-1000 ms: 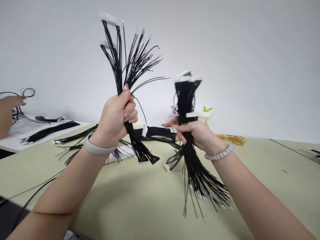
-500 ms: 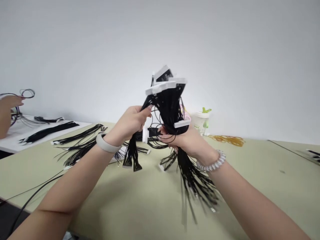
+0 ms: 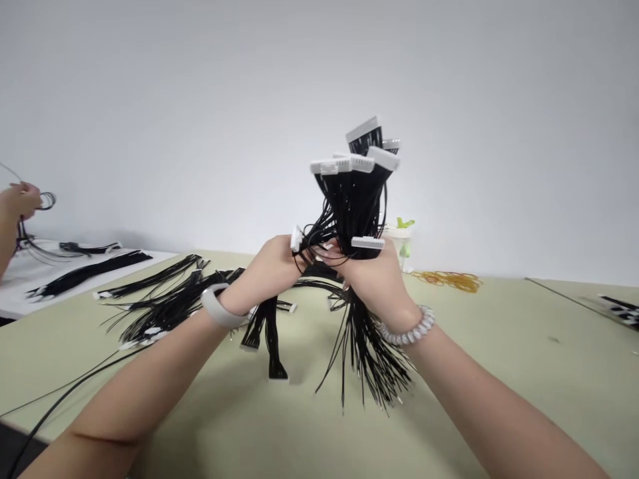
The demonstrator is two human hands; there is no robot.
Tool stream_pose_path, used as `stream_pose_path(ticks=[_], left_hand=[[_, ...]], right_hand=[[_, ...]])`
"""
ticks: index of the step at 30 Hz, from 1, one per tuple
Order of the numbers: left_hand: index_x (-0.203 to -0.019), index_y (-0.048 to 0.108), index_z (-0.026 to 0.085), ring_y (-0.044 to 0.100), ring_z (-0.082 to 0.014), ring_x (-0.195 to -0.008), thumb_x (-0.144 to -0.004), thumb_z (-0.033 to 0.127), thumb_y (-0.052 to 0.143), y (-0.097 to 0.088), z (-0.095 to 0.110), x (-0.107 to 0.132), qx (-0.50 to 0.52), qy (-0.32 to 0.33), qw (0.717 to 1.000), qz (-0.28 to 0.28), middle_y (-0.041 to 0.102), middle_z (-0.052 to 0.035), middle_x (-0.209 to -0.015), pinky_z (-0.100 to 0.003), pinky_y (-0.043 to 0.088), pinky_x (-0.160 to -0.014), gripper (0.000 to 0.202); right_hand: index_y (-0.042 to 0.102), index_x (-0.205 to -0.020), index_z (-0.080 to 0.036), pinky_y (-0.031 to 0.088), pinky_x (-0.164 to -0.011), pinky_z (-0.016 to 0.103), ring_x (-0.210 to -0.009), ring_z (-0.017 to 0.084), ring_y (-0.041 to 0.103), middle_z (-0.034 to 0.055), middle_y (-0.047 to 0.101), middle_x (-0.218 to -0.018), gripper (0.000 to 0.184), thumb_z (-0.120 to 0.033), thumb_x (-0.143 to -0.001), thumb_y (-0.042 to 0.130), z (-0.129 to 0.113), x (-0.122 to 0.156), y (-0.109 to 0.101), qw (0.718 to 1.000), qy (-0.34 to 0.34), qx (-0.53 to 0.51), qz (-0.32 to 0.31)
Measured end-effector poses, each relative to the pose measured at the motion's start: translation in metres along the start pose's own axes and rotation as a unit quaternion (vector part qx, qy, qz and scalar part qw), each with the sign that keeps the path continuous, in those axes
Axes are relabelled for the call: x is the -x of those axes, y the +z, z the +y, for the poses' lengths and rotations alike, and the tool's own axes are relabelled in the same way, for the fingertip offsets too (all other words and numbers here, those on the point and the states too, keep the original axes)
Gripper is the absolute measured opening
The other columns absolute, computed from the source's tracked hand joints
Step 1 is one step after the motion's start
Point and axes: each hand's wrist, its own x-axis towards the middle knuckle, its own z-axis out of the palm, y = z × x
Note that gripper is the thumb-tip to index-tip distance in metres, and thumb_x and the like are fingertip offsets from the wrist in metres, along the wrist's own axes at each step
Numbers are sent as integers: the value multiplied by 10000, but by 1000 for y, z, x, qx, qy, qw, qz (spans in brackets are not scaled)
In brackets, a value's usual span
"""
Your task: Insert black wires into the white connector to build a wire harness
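Above the table my right hand (image 3: 373, 283) is closed around a thick bundle of black wire harnesses (image 3: 355, 206). White connectors (image 3: 382, 159) fan out at the top of the bundle, and loose wire ends hang below the fist. One white connector (image 3: 368, 243) sticks out sideways just over the right thumb. My left hand (image 3: 278, 271) is closed beside it, with black wires and a small white connector (image 3: 296, 238) at its fingers. The left fingertips are partly hidden. Below the left hand, black harness ends (image 3: 269, 336) with pale connectors point downward.
More black harnesses (image 3: 164, 303) lie on the greenish table (image 3: 499, 399) at left. Yellow rubber bands (image 3: 452, 281) and a lidded cup (image 3: 401, 243) are at the back. At far left, another person's hand (image 3: 22, 199) holds looped wires over a white table.
The bundle has turned more upright and shifted right. My left hand has moved from the upper connectors down and right, close to my right hand. The other person's hand has moved left.
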Motion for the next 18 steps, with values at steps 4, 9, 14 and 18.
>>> stream_pose_path(ticks=[4, 9, 14, 18], left_hand=[[-786, 585, 158, 610, -189, -781, -719, 180, 521, 15, -10, 1, 97, 28, 995, 1, 661, -56, -817, -354, 491, -754, 96], [-693, 579, 181, 605, -196, -785, -718, 131, 482, 20, -19, 4, 30, 73, 997, -15, 655, -47, -736, -366, 488, -776, 112], [-654, 565, 182, 578, -170, -679, -720, 147, 471, 18, -22, 5, -6, 81, 997, 1, 646, -38, -691, -348, 498, -709, 120], [-665, 588, 167, 585, -166, -669, -761, 204, 415, 25, -21, 5, -46, 42, 998, 3, 634, -40, -685, -326, 501, -684, 201]], right_hand=[[610, -707, -132, 507, -623, 260, -666, 137, 597, 28, 648, -710, 177, -249, -612, 703, 2, 5, 9, 1000, 9, -15, 1], [641, -790, -143, 507, -687, 286, -757, 175, 621, 33, 678, -790, 205, -244, -618, 689, 19, 6, 15, 1000, -15, 17, 13], [646, -808, -135, 514, -713, 287, -779, 178, 632, 43, 686, -814, 195, -233, -641, 669, 26, 10, 21, 999, 0, -9, 32], [641, -752, -140, 523, -697, 277, -744, 164, 629, 32, 681, -773, 166, -230, -621, 691, 14, 16, 28, 997, -4, -47, 63]])
